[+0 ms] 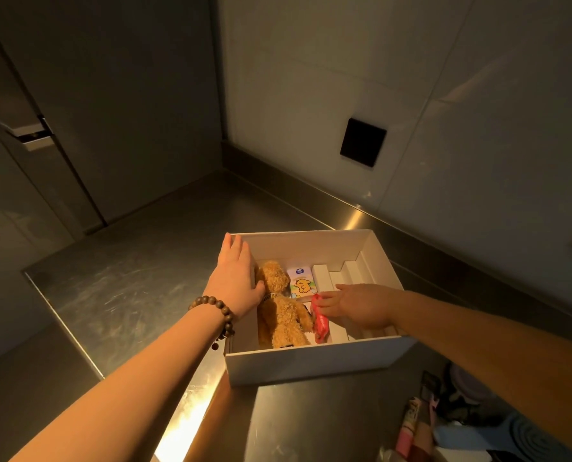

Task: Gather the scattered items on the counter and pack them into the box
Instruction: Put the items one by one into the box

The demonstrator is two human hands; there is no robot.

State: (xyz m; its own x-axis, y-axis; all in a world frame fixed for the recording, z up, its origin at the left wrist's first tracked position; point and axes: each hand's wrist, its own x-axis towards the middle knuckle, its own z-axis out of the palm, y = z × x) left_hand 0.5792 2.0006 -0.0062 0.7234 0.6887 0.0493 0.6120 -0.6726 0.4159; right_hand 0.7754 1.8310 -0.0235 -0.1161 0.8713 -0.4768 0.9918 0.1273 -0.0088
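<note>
Stainless steel counter (118,295) runs into a dim tiled corner, and a white cardboard box (311,365) sits at its near edge. Inside lie a brown plush dog (283,315), a small cartoon-printed tissue pack (302,284) and white card dividers (341,278). The left hand (236,278), fingers flat and apart, rests on the box's left wall, likely to steady it. The right hand (361,306) reaches in, fingertips pinched on a red packet (321,320) beside the dog, seemingly setting it down. More items (444,415) wait at lower right, so packing looks unfinished.
</note>
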